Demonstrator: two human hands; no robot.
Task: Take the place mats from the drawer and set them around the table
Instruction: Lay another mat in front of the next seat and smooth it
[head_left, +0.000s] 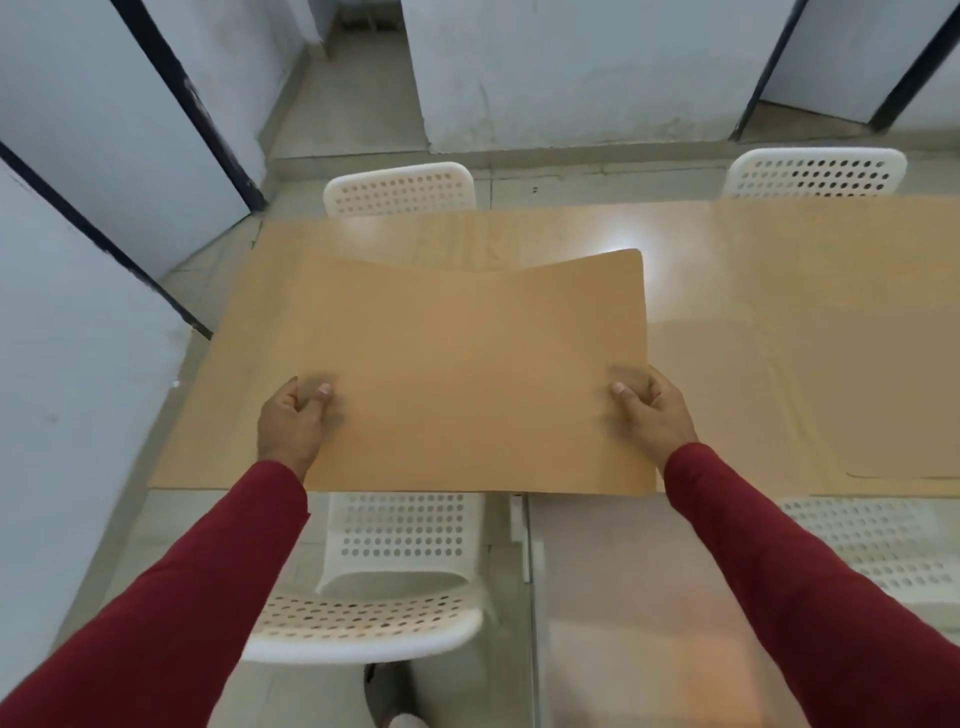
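the place mat (467, 374) is held over the near left end of the tabletop (701, 291), its near edge overhanging the white chair (400, 566) below. it looks thin, light and floppy: the far edge sags in the middle, so it bends easily and wants support on both sides. the left hand (291, 421) and the right hand (657, 413) each have their grip pinched on a side edge, thumbs on top, which seems the right hold. another mat (857, 332) already lies on the right, close by, so this one should not overlap it. two more chairs (400, 189) stand behind the far edge; nothing else lies on the wood.
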